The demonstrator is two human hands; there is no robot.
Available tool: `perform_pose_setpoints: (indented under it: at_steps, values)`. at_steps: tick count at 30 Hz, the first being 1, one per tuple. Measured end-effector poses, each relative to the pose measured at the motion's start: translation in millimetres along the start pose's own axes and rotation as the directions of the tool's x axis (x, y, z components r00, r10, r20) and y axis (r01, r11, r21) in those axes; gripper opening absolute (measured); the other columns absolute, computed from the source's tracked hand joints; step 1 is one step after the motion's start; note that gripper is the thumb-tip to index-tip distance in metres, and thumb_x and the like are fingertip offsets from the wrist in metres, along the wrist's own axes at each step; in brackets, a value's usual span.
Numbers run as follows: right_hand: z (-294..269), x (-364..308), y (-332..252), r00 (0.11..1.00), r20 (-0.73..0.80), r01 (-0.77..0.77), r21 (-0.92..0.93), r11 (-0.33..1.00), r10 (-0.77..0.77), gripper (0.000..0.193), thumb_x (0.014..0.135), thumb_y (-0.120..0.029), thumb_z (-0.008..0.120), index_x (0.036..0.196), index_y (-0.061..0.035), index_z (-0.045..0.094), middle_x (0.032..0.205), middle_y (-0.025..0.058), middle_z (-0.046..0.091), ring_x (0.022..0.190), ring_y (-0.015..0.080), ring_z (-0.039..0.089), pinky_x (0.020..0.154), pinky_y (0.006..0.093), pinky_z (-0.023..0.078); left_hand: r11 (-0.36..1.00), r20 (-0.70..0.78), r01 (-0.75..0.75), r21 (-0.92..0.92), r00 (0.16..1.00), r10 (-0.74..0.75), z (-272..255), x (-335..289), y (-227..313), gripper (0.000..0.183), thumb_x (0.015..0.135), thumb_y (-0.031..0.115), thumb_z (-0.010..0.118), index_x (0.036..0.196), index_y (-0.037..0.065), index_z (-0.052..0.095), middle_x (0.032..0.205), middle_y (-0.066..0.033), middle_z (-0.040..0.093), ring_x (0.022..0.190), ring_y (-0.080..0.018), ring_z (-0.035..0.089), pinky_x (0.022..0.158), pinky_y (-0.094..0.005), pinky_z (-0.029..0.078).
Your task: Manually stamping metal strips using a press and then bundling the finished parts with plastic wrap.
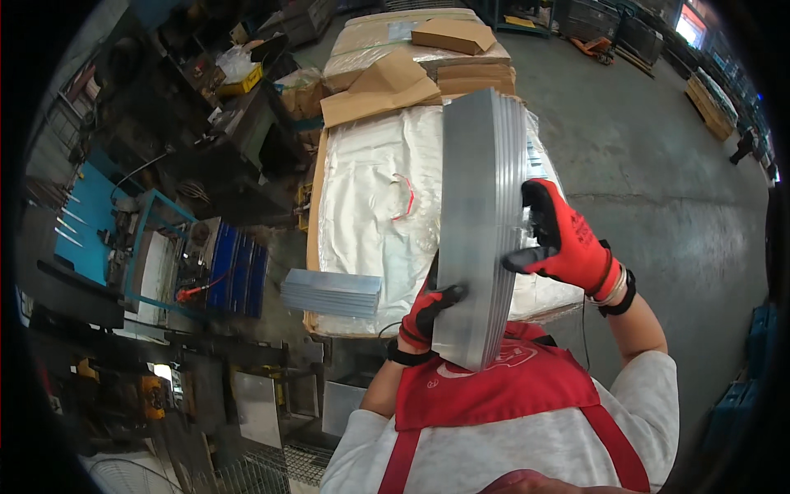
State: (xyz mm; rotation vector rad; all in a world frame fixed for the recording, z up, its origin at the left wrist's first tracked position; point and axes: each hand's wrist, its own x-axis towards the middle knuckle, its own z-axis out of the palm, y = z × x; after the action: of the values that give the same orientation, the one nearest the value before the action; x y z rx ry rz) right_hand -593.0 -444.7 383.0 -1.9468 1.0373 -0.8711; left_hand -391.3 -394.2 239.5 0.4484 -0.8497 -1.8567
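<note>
A long stack of grey metal strips (471, 198) stands tilted in front of my chest, its layered edges fanned out on the right. My left hand (429, 311), in a red and black glove, grips the lower left of the stack, thumb across its face and the other fingers hidden behind. My right hand (564, 239), gloved the same way, is beside the layered edge with thumb and fingers apart in a C shape. Its thumb tip is at the edge; whether it touches cannot be told. A shorter stack of metal strips (331, 292) lies at the near left corner of the box.
Below the strips is a big carton lined with silvery plastic film (362, 181), with a red strap (410, 198) on it. Cardboard pieces (383, 86) lie at its far end. Workbenches and a blue cabinet (234, 267) stand left; a pallet jack (594, 48) is far right.
</note>
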Motion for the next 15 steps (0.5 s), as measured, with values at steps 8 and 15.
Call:
perform_pose_setpoints:
  at_steps: [8, 15]
  values:
    - [3, 28, 17, 0.95, 0.234, 0.298, -0.485, 0.822, -0.206, 0.044, 0.068, -0.02, 0.062, 0.103, -0.0046, 0.041, 0.077, 0.0138, 0.054, 0.07, 0.0317, 0.054, 0.058, 0.0364, 0.042, 0.908, -0.072, 0.116, -0.403, 0.985, -0.158, 14, -2, -19, 0.045, 0.084, 0.032, 0.039, 0.111, -0.004, 0.043, 0.104, -0.0158, 0.052, 0.093, -0.0238, 0.054, 0.08, -0.0343, 0.045]
    - [-17, 50, 42, 0.941, 0.281, 0.336, -0.845, 0.416, -0.189, 0.011, 0.069, -0.012, 0.05, 0.076, -0.0051, 0.045, 0.06, 0.0112, 0.052, 0.054, 0.0298, 0.053, 0.046, 0.0368, 0.041, 0.824, -0.026, 0.187, -0.535, 0.971, -0.237, -13, -10, -32, 0.057, 0.075, 0.036, 0.051, 0.116, -0.001, 0.038, 0.106, -0.0186, 0.05, 0.094, -0.0293, 0.052, 0.081, -0.0411, 0.044]
